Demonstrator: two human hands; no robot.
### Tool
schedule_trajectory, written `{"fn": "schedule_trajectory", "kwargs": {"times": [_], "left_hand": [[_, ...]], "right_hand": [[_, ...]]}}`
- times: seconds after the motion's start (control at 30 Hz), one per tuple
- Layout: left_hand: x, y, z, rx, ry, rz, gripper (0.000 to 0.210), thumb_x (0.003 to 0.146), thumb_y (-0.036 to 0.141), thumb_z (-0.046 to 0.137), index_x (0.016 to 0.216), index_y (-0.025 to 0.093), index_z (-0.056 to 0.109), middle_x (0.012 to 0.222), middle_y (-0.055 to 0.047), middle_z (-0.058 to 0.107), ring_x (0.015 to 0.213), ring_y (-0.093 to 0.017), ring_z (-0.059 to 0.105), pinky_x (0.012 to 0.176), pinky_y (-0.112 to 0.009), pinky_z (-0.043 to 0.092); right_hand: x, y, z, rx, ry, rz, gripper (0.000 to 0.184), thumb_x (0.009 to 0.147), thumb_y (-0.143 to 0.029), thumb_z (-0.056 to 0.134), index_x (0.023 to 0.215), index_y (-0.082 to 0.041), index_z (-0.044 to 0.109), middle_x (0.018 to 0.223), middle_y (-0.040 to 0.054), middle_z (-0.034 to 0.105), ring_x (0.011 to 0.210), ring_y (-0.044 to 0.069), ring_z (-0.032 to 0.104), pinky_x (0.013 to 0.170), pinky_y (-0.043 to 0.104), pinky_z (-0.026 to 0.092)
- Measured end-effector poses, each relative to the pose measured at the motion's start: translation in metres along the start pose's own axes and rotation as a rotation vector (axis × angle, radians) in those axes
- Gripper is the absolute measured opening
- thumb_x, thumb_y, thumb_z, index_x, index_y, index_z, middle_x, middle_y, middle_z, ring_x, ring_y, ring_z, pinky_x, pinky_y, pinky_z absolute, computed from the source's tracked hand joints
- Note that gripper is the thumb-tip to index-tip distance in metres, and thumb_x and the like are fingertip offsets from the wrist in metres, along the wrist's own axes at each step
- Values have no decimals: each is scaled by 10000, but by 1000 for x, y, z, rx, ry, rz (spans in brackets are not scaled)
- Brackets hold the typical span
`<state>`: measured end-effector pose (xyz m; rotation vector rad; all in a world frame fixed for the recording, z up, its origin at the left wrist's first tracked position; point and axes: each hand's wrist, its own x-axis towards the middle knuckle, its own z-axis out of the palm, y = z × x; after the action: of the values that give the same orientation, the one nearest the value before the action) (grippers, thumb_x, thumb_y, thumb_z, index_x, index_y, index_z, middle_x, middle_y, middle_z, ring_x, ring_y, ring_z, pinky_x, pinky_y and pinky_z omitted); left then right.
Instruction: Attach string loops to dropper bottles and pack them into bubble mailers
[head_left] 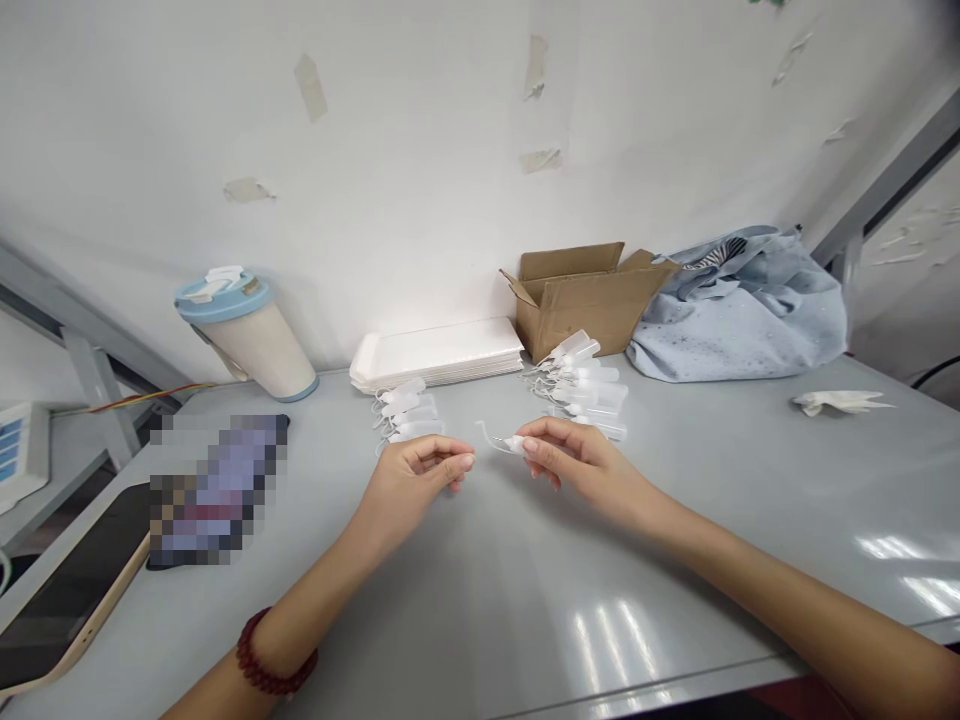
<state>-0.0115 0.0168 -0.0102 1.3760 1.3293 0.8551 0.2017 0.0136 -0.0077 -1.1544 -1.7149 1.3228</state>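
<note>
My right hand is closed on a small white needle-tip bottle. Its thin tip points left, a curved white strap hangs loose beside it, and the body is hidden in my fingers. Facing it, a short gap away, my left hand has thumb and fingertips pinched together; whatever they hold, if anything, is too small to make out. Behind my left hand lie several like bottles in a row. A bigger pile of translucent bottles is behind my right hand.
A stack of white envelopes lies by the wall, beside an open cardboard box. Right of that are a grey-blue cloth bag and a crumpled tissue. At left stand a tumbler, a phone and a partly pixelated item.
</note>
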Motion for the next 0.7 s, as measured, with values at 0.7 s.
{"fn": "schedule_trajectory", "kwargs": {"times": [0.7], "left_hand": [[-9,5,3,54,-184,79,228,849,351,522,794,174,655,718,-2,591,665,-129,537,667,-253,461]], "right_hand": [[-2,5,6,-25,-86,-47,282,912,-425,471,939,-187,620,754,-2,585,704,122,527,626,242,376]]}}
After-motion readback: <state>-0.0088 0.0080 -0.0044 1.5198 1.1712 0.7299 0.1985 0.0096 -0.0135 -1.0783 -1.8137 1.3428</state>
